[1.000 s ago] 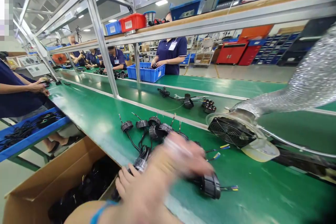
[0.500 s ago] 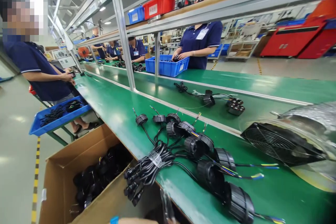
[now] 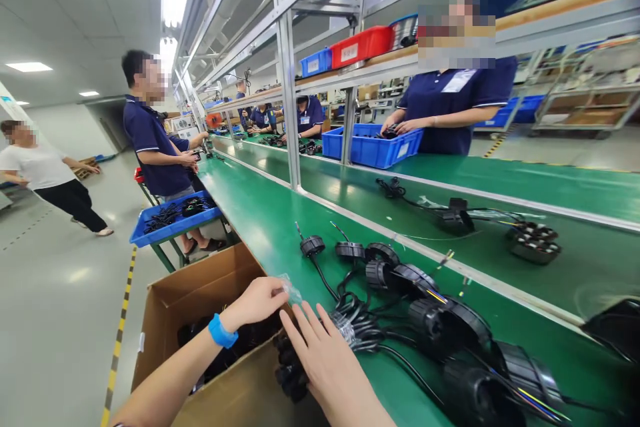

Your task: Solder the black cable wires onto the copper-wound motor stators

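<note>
My left hand (image 3: pixel 257 299), with a blue band on the wrist, is above the edge of the green bench. Its fingertips are closed on a crumpled piece of clear plastic (image 3: pixel 289 288). Just to its right, my right hand (image 3: pixel 325 353) has its fingers stretched out and apart, over the near end of a bundle of black cables (image 3: pixel 357 323). Clear wrap circles the bundle's middle, and its connectors (image 3: pixel 290 367) hang past the bench edge, partly behind my right hand. Round black caps (image 3: pixel 415 280) with coloured wire ends fan out from the cables across the bench.
A cardboard box (image 3: pixel 200 280) of black parts stands below the bench edge. Beyond it is a blue tray (image 3: pixel 175 220) of cables beside a co-worker (image 3: pixel 155 140). Across the bench, another worker (image 3: pixel 450 107) reaches into a blue bin (image 3: pixel 373 147). A metal post (image 3: pixel 287 80) rises mid-bench.
Both my hands have come up into view from below, the left with the clear plastic. The view has turned left, and a person in white now shows at the far left.
</note>
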Available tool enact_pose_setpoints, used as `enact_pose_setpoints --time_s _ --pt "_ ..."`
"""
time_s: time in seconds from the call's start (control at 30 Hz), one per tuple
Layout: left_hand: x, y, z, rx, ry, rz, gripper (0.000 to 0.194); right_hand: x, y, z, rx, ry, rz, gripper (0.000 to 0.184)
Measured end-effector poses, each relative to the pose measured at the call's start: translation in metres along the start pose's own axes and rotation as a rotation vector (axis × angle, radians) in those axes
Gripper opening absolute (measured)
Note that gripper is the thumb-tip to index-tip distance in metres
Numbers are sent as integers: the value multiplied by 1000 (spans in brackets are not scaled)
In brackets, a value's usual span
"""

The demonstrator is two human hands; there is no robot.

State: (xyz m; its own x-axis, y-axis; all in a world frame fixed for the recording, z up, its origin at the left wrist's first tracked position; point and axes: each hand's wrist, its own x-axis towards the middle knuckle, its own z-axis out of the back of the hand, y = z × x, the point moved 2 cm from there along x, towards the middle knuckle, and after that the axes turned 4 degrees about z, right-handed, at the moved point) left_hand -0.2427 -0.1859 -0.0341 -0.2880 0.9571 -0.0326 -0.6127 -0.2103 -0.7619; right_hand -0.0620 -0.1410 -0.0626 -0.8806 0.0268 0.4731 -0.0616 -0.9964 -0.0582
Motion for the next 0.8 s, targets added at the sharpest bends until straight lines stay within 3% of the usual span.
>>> enact_pose_setpoints --time_s 0.1,0.2,0.27,0.37,0.47,0.53,0.63,0.73,0.8 --pt "5 -8 -10 -179 58 30 40 6 -6 -14 62 211 -16 86" --pt "15 0 -11 -398 49 78 46 -3 -9 -3 85 307 11 93" --pt "26 10 1 -548 -94 100 45 -8 -10 12 81 325 29 79" --pt "43 21 35 -784 -441 108 40 -12 -10 30 127 306 50 59" --pt "53 16 68 -874 -571 76 37 -13 -11 35 151 274 37 50" --pt "55 -1 84 -892 -588 -12 39 -12 -10 31 142 239 33 42" --pt "55 -44 94 -961 -629 -177 37 -12 -9 23 87 119 48 35" --pt "46 -91 84 -1032 -585 -316 30 -17 -9 18 26 27 68 42" --pt "32 -112 63 -1034 -465 -363 31 -25 -8 16 5 -7 62 47"
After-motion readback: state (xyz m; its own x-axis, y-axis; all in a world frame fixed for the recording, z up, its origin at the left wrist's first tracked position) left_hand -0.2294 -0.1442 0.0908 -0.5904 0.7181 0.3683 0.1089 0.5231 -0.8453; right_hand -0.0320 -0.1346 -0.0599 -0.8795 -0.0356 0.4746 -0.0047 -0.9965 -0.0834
